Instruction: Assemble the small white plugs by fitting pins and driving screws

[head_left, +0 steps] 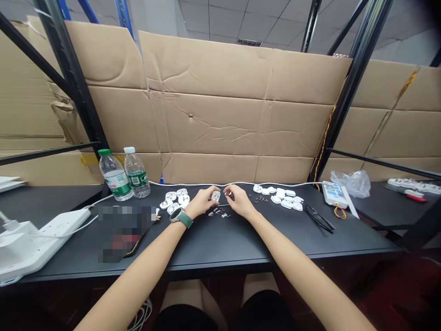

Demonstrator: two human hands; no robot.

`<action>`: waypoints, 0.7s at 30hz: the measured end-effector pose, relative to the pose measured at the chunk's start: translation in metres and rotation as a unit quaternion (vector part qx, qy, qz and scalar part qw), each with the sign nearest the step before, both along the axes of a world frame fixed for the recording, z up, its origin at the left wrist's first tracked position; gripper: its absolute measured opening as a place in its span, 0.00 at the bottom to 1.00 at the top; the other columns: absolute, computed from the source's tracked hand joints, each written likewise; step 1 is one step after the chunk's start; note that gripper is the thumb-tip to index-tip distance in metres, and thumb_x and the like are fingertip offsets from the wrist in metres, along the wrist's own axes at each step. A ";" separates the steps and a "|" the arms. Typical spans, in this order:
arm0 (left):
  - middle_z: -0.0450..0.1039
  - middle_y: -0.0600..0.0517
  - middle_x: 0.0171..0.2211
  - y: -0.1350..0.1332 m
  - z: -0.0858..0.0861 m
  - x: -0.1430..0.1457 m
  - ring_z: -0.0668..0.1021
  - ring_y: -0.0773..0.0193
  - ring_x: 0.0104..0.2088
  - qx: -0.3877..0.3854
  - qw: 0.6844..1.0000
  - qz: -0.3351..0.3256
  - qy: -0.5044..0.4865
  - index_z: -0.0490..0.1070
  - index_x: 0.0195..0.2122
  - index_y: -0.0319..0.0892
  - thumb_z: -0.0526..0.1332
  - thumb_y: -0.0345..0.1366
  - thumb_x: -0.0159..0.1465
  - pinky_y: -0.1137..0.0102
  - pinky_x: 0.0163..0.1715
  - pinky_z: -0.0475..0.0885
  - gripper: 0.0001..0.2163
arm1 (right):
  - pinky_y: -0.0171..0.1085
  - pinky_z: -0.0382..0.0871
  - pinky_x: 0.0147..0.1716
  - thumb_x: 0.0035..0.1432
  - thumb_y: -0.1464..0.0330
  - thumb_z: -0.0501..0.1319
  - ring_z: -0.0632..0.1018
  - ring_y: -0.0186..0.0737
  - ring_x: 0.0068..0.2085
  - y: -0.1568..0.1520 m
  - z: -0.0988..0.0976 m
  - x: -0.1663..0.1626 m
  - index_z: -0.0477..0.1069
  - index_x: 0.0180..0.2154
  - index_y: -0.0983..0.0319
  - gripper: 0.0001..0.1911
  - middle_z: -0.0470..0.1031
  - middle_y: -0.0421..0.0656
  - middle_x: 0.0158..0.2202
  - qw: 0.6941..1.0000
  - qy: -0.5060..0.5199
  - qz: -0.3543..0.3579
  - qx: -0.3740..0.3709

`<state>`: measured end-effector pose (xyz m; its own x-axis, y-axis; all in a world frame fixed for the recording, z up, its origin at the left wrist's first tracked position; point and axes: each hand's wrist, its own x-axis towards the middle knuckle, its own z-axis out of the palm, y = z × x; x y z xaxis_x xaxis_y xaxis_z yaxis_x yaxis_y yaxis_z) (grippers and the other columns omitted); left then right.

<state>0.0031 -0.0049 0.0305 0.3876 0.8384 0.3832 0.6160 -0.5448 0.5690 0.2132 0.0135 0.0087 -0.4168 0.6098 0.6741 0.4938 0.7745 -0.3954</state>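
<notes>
Head view: the left hand [201,202] is pinching 1 white plug piece [216,196] over the table [220,246].
Its face is pointing back at the camera, probably for a clear look; the right hand [240,201] is bunching just beside it, around what I cannot tell. Small metal parts [225,215] are lying nearer, and white pieces [171,196] are flanking both hands, seemingly grouped for reach.

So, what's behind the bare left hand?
Behind the left hand and wrist lie rounded white plastic pieces; farther back, a thin white cable runs before a brown cardboard wall. Black tabletop directly behind the hand is covered; anything there is hidden.
</notes>
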 end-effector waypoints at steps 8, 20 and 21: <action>0.75 0.55 0.29 -0.005 0.004 0.000 0.77 0.61 0.29 0.033 0.998 -0.018 0.044 0.73 0.52 0.46 0.67 0.42 0.59 0.72 0.33 0.68 0.20 | 0.37 0.68 0.42 0.62 0.72 0.57 0.74 0.39 0.40 -0.007 0.005 0.000 0.69 0.42 0.59 0.07 0.76 0.42 0.39 0.999 0.035 0.021 -0.006; 0.71 0.57 0.22 -0.008 0.008 0.002 0.72 0.65 0.24 0.054 0.994 -0.051 0.082 0.74 0.58 0.46 0.67 0.47 0.60 0.73 0.30 0.62 0.25 | 0.37 0.68 0.39 0.62 0.71 0.60 0.73 0.40 0.37 -0.010 0.007 -0.002 0.70 0.40 0.58 0.04 0.75 0.41 0.37 0.996 0.079 0.043 0.024; 0.71 0.57 0.22 -0.008 0.008 0.002 0.71 0.65 0.24 0.057 0.994 -0.050 0.083 0.74 0.58 0.46 0.67 0.47 0.60 0.73 0.30 0.62 0.25 | 0.38 0.68 0.39 0.62 0.71 0.59 0.73 0.40 0.37 -0.010 0.007 -0.002 0.70 0.40 0.58 0.04 0.75 0.42 0.37 0.995 0.083 0.042 0.027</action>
